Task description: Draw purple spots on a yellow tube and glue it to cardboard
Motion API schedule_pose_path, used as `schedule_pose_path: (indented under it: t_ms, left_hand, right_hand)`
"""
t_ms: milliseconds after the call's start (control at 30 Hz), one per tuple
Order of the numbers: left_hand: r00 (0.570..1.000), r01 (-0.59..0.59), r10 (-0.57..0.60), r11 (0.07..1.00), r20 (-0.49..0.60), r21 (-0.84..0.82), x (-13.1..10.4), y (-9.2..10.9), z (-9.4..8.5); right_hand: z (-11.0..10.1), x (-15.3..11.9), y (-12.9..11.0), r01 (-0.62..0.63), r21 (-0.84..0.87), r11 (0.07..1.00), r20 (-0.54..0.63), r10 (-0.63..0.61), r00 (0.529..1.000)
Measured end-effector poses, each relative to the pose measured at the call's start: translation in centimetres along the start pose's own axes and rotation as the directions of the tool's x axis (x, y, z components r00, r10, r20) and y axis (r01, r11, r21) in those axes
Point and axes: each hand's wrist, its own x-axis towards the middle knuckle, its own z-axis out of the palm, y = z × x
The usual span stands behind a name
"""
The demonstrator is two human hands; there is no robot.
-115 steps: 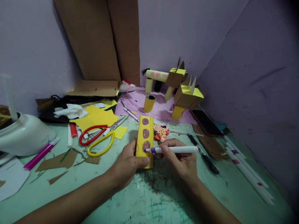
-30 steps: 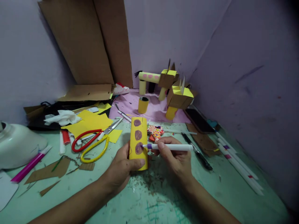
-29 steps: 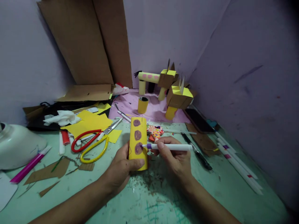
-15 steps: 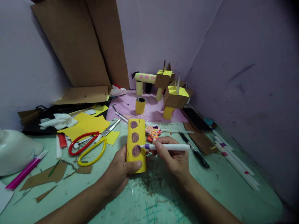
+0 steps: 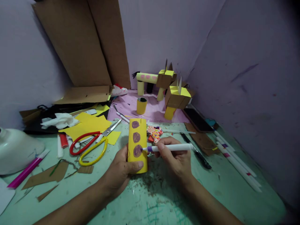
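White pot (image 5: 21, 153), cut off by the frame edge; magenta pen (image 5: 27, 170), laid beside it; cardboard scrap (image 5: 45, 175), laid flat on the green table (image 5: 122, 209); yellow paper (image 5: 86, 125), partly covered by scissors (image 5: 111, 128) with red and yellow handles; left hand (image 5: 123, 167), closed around the lower part of a yellow tube (image 5: 143, 134), which is held at the front centre and marked with three purple spots in a row; short tube (image 5: 141, 107), stood upright behind on a pink sheet (image 5: 152, 106); white marker (image 5: 174, 147), pinched by the right hand (image 5: 178, 162), its tip set at the right edge of the nearest spot; phone (image 5: 198, 119), laid flat; white pens (image 5: 237, 165), grouped near the wall.
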Motion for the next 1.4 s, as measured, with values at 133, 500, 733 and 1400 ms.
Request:
schedule_pose_path:
  t_ms: [133, 500, 733, 1400]
  left_hand:
    - [1.0, 0.0, 0.0, 1.0, 0.02, -0.011, -0.06, 0.01, -0.1]
    - [1.0, -0.001, 0.001, 1.0, 0.015, -0.007, 0.02, -0.04, -0.09]
    - [1.0, 0.001, -0.001, 1.0, -0.008, -0.008, -0.03, 0.05, 0.13]
    - [0.999, -0.035, 0.036, 0.999, 0.018, -0.023, 0.06, 0.08, 0.12]
  right_hand:
    - [0.07, -0.12, 0.18, -0.016, 0.041, 0.999, -0.008, 0.016, 1.0]
    - [0.02, 0.07, -0.26, -0.005, -0.007, 1.0, -0.027, 0.005, 1.0]
    - [-0.08, -0.07, -0.11, -0.006, -0.041, 0.999, 0.005, 0.007, 1.0]
    - [-0.02, -0.4, 0.43, -0.035, -0.01, 0.999, -0.014, 0.034, 0.999]
